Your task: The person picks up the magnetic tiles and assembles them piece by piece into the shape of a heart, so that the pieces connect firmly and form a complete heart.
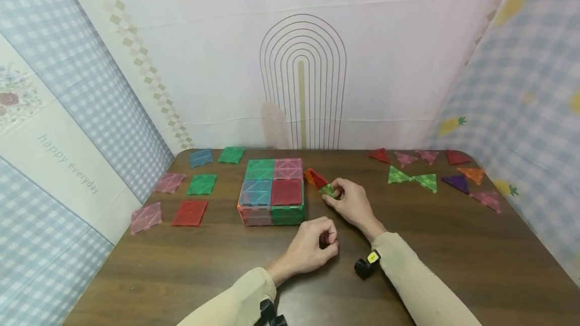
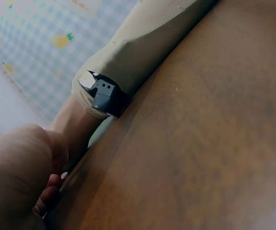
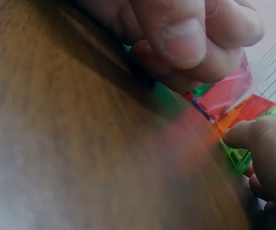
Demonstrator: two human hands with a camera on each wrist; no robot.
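Head, right hand (image 1: 350,202): you pinched the green end of a small triangle piece (image 1: 318,178) between thumb and fingers.
Head, triangle piece: red, orange and green, it was just right of the tile box (image 1: 287,193); whether they touched could not be told.
Head, tile box: its top showed green and pink squares far, blue and red near.
Head, left hand (image 1: 304,246): your fingers were loosely curled, near the box's near right corner.
Head, counter (image 1: 204,250): six square tiles (image 1: 190,213) lay at left, loose triangles (image 1: 456,183) at far right.
Left wrist, left hand: your palm filled the near corner, fingers mostly hidden; your right sleeve (image 2: 142,43) carried a black wrist camera (image 2: 110,96).
Right wrist, hands: your right fingers touched the triangle piece; your left fingers curled close by.
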